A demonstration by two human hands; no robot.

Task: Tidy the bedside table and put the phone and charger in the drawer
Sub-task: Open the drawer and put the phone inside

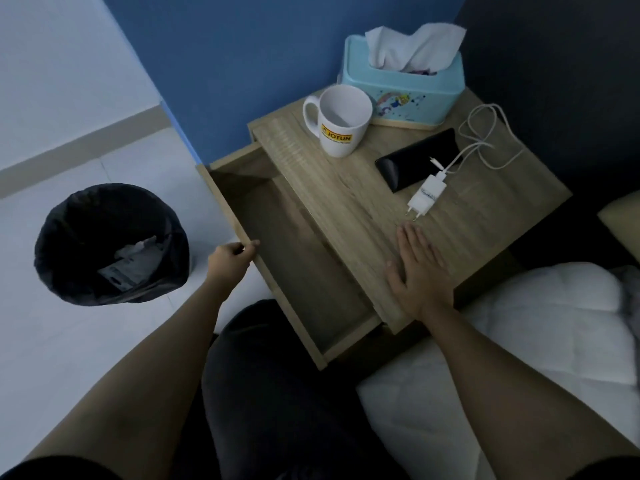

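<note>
The wooden bedside table [363, 202] stands against the blue wall. Its drawer [304, 271] is pulled out to the left and nothing lies inside. My left hand [230, 259] grips the drawer's front edge. My right hand [419, 271] lies flat, fingers together, on the tabletop near its front edge. A black phone [415, 159] lies on the table's right part. The white charger plug [425, 195] lies just in front of the phone, its white cable [491, 133] looped toward the back right. The plug is a short way beyond my right fingertips.
A white mug [341, 121] with a yellow logo and a light blue tissue box [405, 88] stand at the back of the table. A black-lined waste bin [110, 244] with paper in it stands on the floor at left. White bedding [519, 341] lies at right.
</note>
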